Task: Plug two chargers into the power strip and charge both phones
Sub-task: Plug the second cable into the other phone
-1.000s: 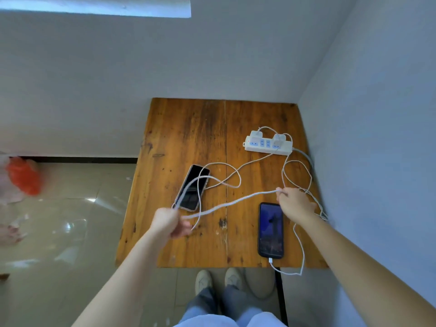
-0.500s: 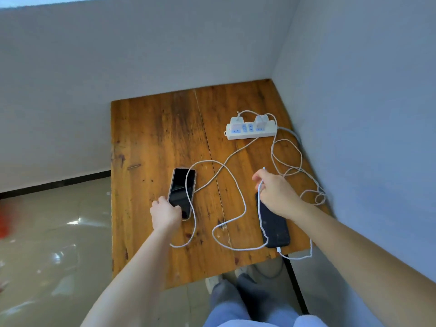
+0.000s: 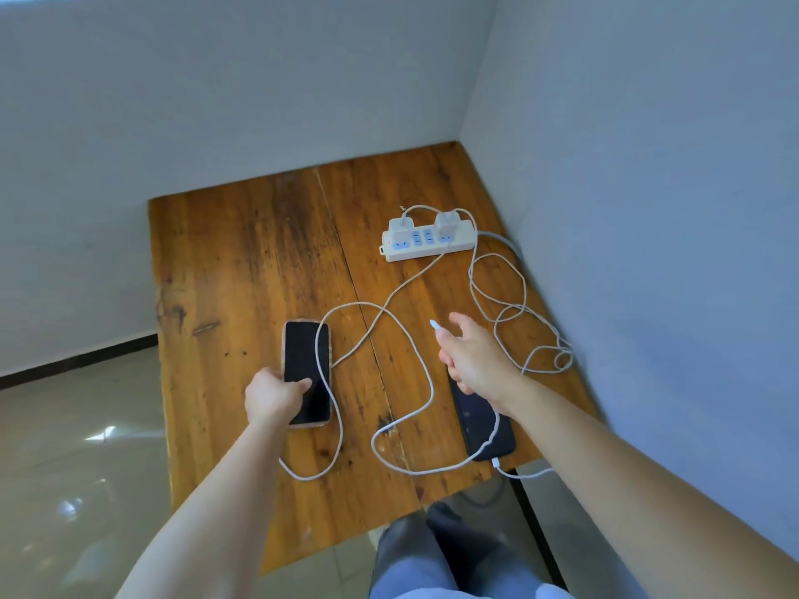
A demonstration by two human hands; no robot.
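Observation:
A white power strip [image 3: 428,245] lies at the back right of the wooden table [image 3: 242,270], with two white chargers [image 3: 445,222] plugged into it. My left hand [image 3: 270,393] grips the near end of a dark phone in a pale case [image 3: 305,365], which lies flat with a white cable draped across it. My right hand [image 3: 473,356] holds the free plug end of that white cable [image 3: 433,325] above the table. A second dark phone [image 3: 486,430] lies under my right wrist, with another white cable [image 3: 501,464] plugged into its near end.
White walls close the table in at the back and on the right. Loose cable loops [image 3: 532,339] pile near the right edge. A glossy tiled floor [image 3: 78,447] lies to the left. My legs and shoes [image 3: 432,551] show below the table's front edge.
My left hand has slid onto the left phone and taken hold of it. My right hand has lifted off the right phone, raising the cable's plug end. The view has tilted.

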